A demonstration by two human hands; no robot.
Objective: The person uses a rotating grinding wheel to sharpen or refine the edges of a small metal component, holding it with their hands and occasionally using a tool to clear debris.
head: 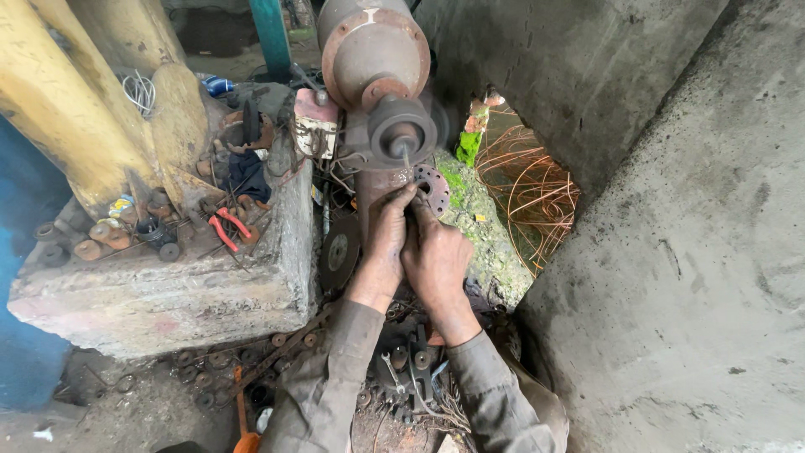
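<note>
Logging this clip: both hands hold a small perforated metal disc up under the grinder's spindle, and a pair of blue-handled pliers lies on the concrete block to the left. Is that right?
Not quite: the pliers have red handles, not blue. The head view shows them lying on the concrete block to the left. The rest holds: the left hand and right hand hold the perforated disc up under the grinder's spindle.

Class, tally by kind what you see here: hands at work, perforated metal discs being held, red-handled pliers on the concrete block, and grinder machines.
Hands: 2, left hand and right hand
Perforated metal disc: 1
Red-handled pliers: 1
Grinder machine: 1
Total: 5
</note>
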